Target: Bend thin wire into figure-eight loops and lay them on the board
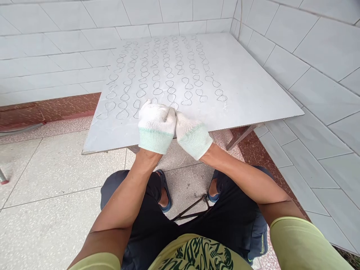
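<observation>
Both my hands wear white knit gloves with pale green cuffs and meet above the front part of a grey board table. My left hand (156, 118) is closed, its fingers curled and turned away from me. Pressed against it, my right hand (187, 125) is closed too. Whatever they grip is hidden by the gloves. Just beyond the knuckles lies a thin dark wire loop (171, 88), twisted like a figure eight; its near end reaches the gloves, and I cannot tell whether it is held. Similar wire loops (193, 71) lie in several rows across the tabletop.
The tabletop (247, 86) stands against white tiled walls (281, 26) at the back and right. A table leg (240, 137) shows under its front edge. Below my hands are my sandalled feet (165, 195) and a dark metal frame (194, 212) on the speckled floor (50, 180).
</observation>
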`<state>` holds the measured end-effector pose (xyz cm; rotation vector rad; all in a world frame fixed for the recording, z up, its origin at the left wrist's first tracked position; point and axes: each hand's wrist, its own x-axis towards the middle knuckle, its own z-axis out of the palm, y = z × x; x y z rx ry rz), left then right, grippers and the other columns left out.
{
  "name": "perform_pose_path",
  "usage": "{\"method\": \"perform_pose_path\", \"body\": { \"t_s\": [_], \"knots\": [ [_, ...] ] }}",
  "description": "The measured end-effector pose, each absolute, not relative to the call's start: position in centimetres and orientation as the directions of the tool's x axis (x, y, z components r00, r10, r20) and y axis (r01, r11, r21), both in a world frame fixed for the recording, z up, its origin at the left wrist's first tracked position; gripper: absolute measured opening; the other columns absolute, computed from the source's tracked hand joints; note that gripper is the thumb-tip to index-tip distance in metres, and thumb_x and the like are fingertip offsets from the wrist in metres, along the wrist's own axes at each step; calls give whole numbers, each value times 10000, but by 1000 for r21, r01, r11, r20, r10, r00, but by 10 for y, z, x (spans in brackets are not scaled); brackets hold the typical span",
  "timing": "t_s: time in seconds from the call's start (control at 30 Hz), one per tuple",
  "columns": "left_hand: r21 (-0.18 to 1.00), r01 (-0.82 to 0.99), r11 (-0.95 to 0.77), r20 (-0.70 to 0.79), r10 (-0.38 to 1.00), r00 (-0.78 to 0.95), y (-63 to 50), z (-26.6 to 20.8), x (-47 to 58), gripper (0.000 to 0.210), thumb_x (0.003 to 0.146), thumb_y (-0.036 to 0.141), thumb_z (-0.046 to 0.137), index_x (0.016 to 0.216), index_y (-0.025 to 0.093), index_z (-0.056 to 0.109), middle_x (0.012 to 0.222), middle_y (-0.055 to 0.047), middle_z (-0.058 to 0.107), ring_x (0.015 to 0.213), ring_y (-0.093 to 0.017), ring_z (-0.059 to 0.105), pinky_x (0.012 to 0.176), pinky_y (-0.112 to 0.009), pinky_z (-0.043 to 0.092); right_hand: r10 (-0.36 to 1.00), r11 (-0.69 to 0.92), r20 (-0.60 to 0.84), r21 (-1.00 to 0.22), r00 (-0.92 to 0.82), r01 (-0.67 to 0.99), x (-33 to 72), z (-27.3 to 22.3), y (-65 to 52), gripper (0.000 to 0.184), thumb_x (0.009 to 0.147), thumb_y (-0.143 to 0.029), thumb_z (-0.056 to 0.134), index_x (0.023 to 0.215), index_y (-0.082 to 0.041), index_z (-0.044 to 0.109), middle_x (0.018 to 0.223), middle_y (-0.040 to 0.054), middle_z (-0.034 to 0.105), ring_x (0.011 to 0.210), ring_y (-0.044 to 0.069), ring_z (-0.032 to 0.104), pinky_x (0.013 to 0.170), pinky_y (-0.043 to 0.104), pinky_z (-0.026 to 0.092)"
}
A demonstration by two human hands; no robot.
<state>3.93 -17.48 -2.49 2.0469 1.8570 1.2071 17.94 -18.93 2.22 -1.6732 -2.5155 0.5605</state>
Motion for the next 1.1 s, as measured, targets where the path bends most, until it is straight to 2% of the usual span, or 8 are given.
{"method": "perform_pose_path", "body": {
  "t_s": [0.13, 0.4, 0.53, 0.63, 0.77, 0.83, 0.93, 1.1],
  "knots": [
    [574, 784, -236, 458, 886, -68, -174, -26, 38, 429, 1137, 358, 526, 715, 319, 592, 907, -96, 758, 1161, -356, 776, 1421, -634, 496, 891, 370, -149, -307, -429, 877, 181, 21, -188, 580, 1281, -64, 381, 1844, -76, 520, 1707, 236, 743, 1396, 271, 840, 1080, 363, 600],
    [609, 735, -299, 415, 910, 26, -172, -23, 35, 378, 1151, 514, 584, 948, 338, 849, 1058, -113, 860, 1394, -401, 768, 1367, -597, 550, 898, 390, -105, -259, -427, 884, 182, 3, -184, 673, 1298, -115, 310, 1960, 7, 300, 1625, 291, 774, 1356, 299, 851, 1046, 381, 617],
    [680, 689, -251, 380, 924, -37, -177, -13, 32, 324, 1141, 558, 687, 1218, 324, 898, 1387, -90, 909, 1515, -392, 764, 1371, -543, 555, 916, 380, -27, -262, -400, 887, 187, 4, -180, 632, 1276, -98, 296, 1873, -21, 490, 1482, 246, 840, 1288, 293, 855, 982, 351, 599],
    [716, 661, -223, 356, 932, -71, -182, -2, 23, 447, 1100, 612, 775, 1429, 320, 853, 1550, -70, 867, 1585, -410, 730, 1383, -572, 551, 928, 373, 100, -255, -360, 892, 195, 1, -173, 590, 1321, -165, 263, 1810, -55, 575, 1305, 193, 874, 1175, 272, 856, 950, 340, 574],
    [573, 754, -322, 446, 894, 42, -177, 5, 13, 528, 1038, 610, 828, 1444, 272, 847, 1648, -77, 807, 1749, -466, 555, 1472, -673, 434, 925, 379, 95, -175, -368, 909, 202, -1, -167, 600, 1303, -113, 255, 1830, -48, 535, 1259, 175, 866, 1141, 269, 849, 944, 357, 542],
    [507, 774, -379, 446, 884, 140, -170, 2, 13, 426, 983, 515, 873, 1349, 296, 871, 1622, -95, 823, 1737, -473, 567, 1507, -691, 368, 921, 390, 70, -157, -384, 907, 203, 0, -167, 597, 1283, -80, 262, 1801, -48, 556, 1307, 180, 855, 1151, 267, 840, 901, 357, 523],
    [455, 790, -411, 412, 884, 222, -159, -8, 17, 261, 969, 379, 852, 1220, 320, 887, 1465, -128, 888, 1551, -465, 729, 1514, -693, 335, 907, 421, 76, -129, -414, 898, 202, -3, -166, 559, 1273, -83, 272, 1688, -72, 646, 1381, 188, 831, 1131, 269, 816, 848, 364, 483],
    [417, 829, -372, 435, 883, 178, -158, -25, 22, 230, 1060, 359, 745, 1207, 333, 920, 1021, -109, 885, 1285, -421, 837, 1478, -652, 393, 873, 487, 115, -148, -474, 861, 202, -11, -159, 483, 1249, -94, 318, 1438, -134, 761, 1328, 162, 827, 1061, 265, 762, 844, 366, 429]
  ]
}}
